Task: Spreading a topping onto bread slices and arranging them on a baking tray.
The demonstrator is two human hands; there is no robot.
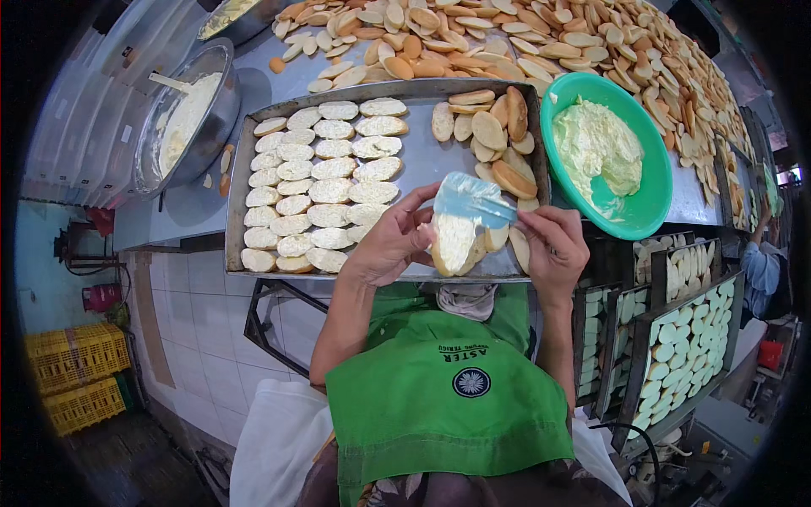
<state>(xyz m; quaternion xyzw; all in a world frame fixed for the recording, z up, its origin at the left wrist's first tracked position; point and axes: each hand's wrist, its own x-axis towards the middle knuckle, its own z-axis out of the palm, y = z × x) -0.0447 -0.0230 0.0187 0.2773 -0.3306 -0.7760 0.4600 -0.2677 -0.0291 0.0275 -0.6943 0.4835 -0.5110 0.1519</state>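
Note:
My left hand (396,241) holds a bread slice (453,253) coated with pale cream over the near right part of a metal baking tray (234,222). A light-blue plastic scraper (472,199), smeared with cream, lies against the top of that slice, its narrow end pinched in my right hand (557,247). Rows of cream-coated bread slices (332,168) fill the tray's left part. Uncoated bread slices (489,130) are heaped along its right side. A green plastic bowl (659,190) of pale cream (599,146) stands right of the tray.
A big pile of bread slices (443,32) covers the table's far side. At left stands a metal bowl (222,114) of cream with a utensil in it. Filled trays (687,348) are racked at lower right. A co-worker's sleeve (760,272) shows at far right.

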